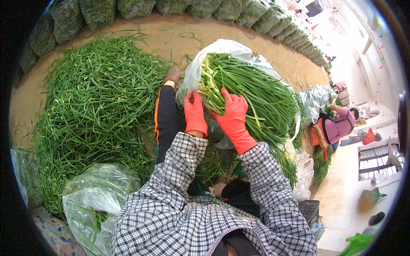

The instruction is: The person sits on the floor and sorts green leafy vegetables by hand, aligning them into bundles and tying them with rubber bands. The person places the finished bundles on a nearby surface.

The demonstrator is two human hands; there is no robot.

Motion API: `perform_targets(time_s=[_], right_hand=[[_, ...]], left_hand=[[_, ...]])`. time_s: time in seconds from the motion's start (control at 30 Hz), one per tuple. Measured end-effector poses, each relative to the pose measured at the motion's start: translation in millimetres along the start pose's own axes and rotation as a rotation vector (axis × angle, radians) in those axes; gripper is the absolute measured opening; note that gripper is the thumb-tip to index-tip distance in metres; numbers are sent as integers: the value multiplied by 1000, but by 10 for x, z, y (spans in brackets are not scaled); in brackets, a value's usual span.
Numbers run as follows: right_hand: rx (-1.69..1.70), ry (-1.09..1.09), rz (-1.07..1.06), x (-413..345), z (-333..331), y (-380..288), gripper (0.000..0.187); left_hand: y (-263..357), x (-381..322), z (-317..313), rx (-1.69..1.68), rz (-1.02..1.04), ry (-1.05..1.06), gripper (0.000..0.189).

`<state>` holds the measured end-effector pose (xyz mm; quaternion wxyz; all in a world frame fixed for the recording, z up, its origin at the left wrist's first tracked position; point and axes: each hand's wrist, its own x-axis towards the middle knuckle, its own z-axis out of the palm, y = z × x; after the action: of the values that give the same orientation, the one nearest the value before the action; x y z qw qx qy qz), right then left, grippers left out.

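Observation:
Long green leafy stalks, like Chinese chives, lie bunched in a large translucent plastic bag before me. Their pale stem ends point left, toward my hands. My right hand, in a red rubber glove, grips the bunch near these ends, with thumb and forefinger on either side of some stems. On the left of the stem ends is my left hand, also red-gloved. Its fingertips touch the outermost stems by the bag's edge; whether they pinch any is unclear.
A wide heap of loose green leaves covers the floor at left. Another clear bag lies at lower left. Filled bags line the far side. A person works at right, near a black plastic crate.

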<state>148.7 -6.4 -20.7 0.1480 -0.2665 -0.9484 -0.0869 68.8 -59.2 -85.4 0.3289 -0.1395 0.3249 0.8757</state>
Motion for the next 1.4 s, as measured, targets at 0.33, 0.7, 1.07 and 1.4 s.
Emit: perform_targets(time_s=[0.33,0.7,1.07,1.4], right_hand=[[322,-441,151,337,-239,115,80],[796,-750,63,565,-167,377,83],[1204,-712,271,583,-353,652,58],[1271,-436,400,534,-638,1258,59]], left_hand=[[180,181,-37,180,-111,-182,48],[-141,370,-218,-180,-211,-374,39],[30,98,-117,185,211,-172,57],[24,-202,281,1117,865,-471,98]])
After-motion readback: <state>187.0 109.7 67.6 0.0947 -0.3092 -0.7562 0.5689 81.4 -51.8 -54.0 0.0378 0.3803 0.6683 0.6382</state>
